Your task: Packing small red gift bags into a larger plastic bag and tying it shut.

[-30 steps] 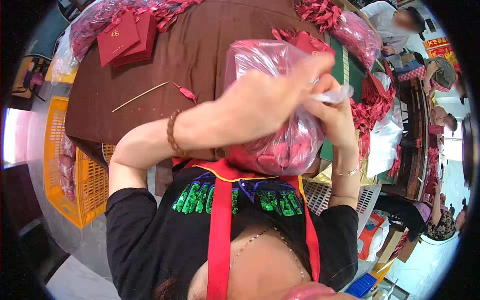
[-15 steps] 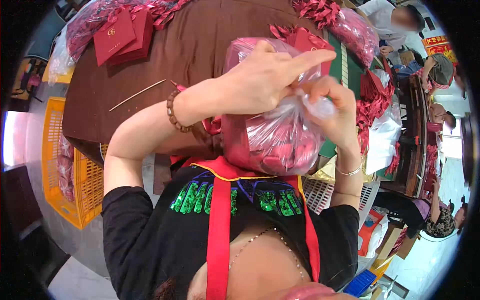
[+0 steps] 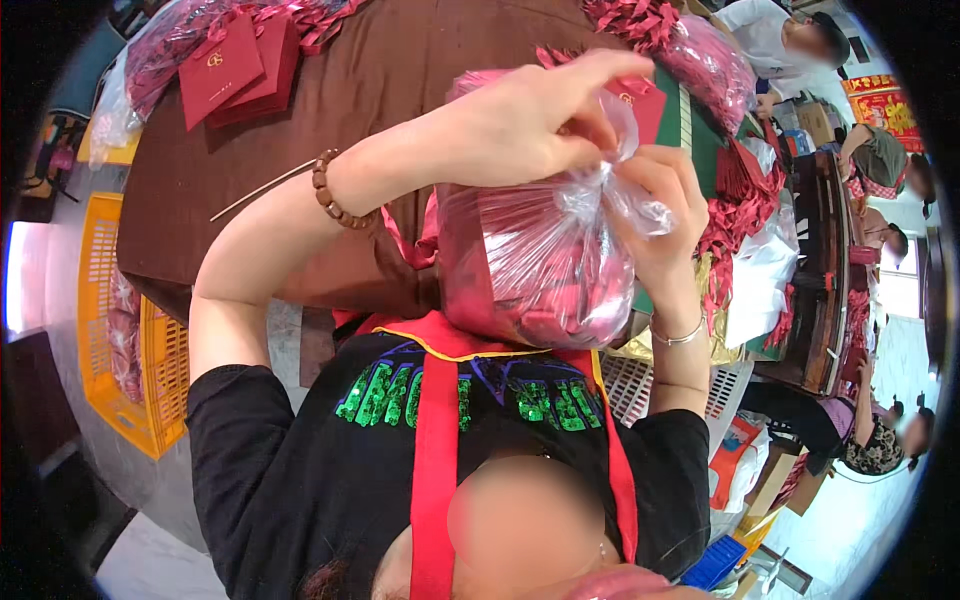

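Note:
A clear plastic bag [image 3: 550, 275] packed with dark red items stands upright against the table edge in front of my chest. Its neck is gathered into a tight knot or twist between my hands. My left hand [image 3: 515, 125] reaches over the top, closed on one twisted end of the plastic, with its index finger stretched out. On the other side, my right hand [image 3: 668, 205] is curled round the other loose end. The contents are partly hidden by creased, shiny film and my left forearm. A red ribbon [image 3: 415, 240] lies beside the bag's left side.
Red paper gift bags [image 3: 225, 75] lie at the table's far left, near a thin stick [image 3: 260, 190]. Ribboned red bags [image 3: 740, 200] are heaped on the right. A yellow crate [image 3: 100, 330] stands left of the brown-covered table [image 3: 400, 70]. Other people work at the far right.
Both hands have shifted slightly, the left one up and to the left. The gathered neck, earlier mostly behind fingers, now shows as a tight knot with a twisted end rising from it.

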Motion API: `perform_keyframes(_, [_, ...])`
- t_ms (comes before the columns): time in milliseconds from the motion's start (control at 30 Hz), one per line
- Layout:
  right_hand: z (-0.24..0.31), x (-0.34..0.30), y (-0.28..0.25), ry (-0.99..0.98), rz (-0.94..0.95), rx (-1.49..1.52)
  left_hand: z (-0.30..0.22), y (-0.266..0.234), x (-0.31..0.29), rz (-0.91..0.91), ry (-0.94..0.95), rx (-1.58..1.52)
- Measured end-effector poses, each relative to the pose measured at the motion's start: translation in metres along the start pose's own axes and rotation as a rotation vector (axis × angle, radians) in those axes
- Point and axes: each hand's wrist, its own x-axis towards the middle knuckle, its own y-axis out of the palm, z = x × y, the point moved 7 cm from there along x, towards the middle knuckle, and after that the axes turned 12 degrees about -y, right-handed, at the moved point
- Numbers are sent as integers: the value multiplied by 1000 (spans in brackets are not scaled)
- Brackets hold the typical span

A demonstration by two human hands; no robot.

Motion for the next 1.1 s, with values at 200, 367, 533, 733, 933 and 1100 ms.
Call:
perform_keyframes(200, [-3, -2, -3, 11, 11, -80, -6, 7, 8, 73, 96, 97])
perform_keyframes(367, [-1, -1, -4, 3, 28, -114, -16, 9, 13, 85, 91, 205])
perform_keyframes(533, [4, 7, 0, -74, 165, -169, -16, 12, 23, 102, 109, 266])
perform_keyframes(733, [6, 0, 3, -146, 402, -18, -5, 14, 22, 24, 216, 608])
perform_keyframes(933, [-16, -51, -7, 166, 331, 326, 24, -16, 16, 150, 103, 160])
perform_keyframes(1100, [-20, -129, -10, 481, -452, 530, 116, -63, 17, -72, -122, -360])
